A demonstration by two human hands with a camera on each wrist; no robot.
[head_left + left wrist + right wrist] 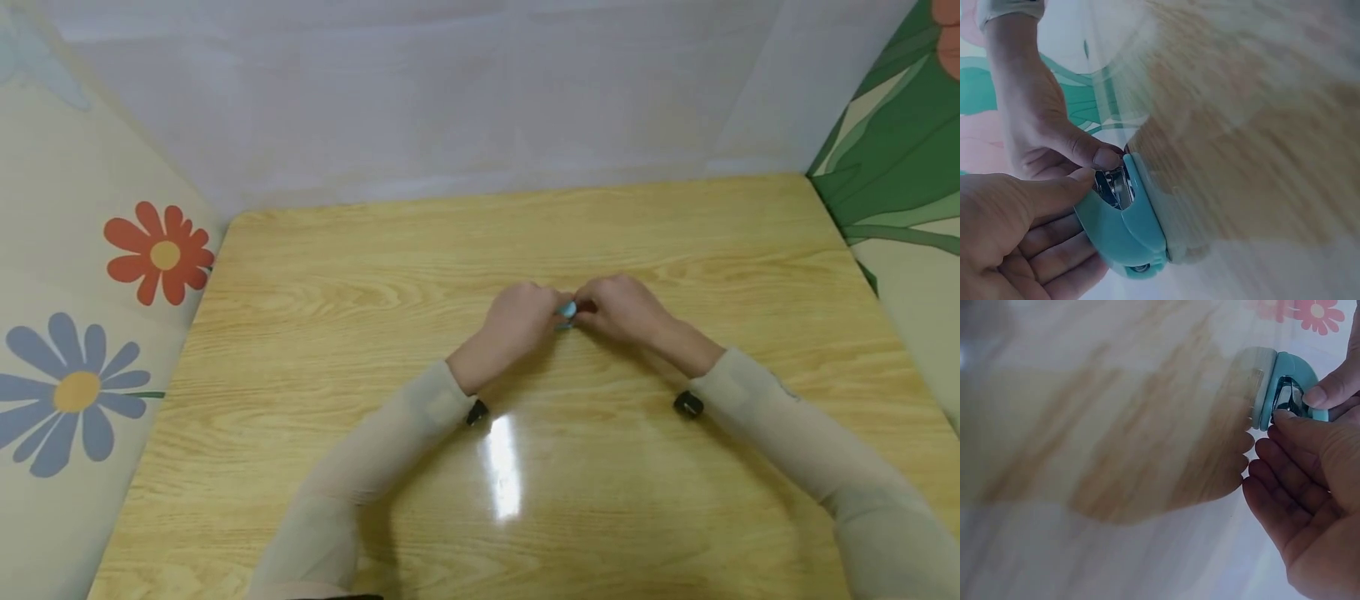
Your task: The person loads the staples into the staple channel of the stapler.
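A small teal stapler (567, 309) with a shiny metal inner part sits between the two hands, close over the wooden table. My left hand (521, 321) grips its body. In the left wrist view, the left thumb lies across the top of the stapler (1122, 231), with the other fingers beneath it. From the other side my right hand (626, 308) pinches the end with thumb and fingertip, right at the metal part. In the right wrist view, the remaining right fingers curl loosely below the stapler (1300, 369).
The wood-grain table (337, 333) spreads out around both hands. A white cloth (450, 100) hangs along its far edge. Flower-painted panels stand at the left (45, 250) and right (900, 275). A small black device (687, 405) shows beneath the right wrist, another (477, 412) beneath the left.
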